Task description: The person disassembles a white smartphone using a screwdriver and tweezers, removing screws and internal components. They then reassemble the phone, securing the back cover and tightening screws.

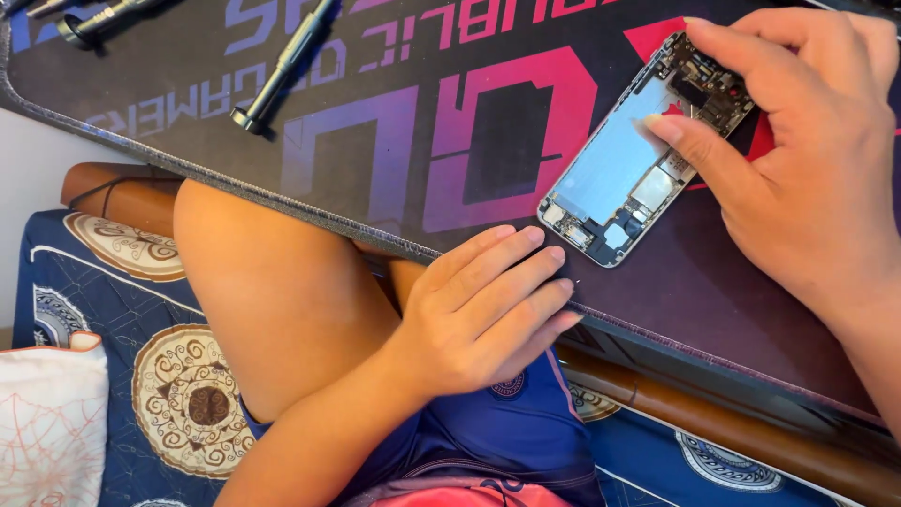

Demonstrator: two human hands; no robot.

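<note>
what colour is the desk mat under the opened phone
Dark, nearly black, with pink and purple graphics: the desk mat under the opened phone, seen in the head view.

A home, by the look of it — a makeshift repair spot. A large printed desk mat (394, 122) covers the desk, while a patterned blue sofa cover (113, 310) and a pale cushion (47, 422) sit below — soft furnishings, not workshop fittings.

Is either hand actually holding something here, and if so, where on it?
The right hand pinches the top end of the opened phone, which lies on the mat. The left hand holds nothing; its fingers rest on the mat's edge.
</note>
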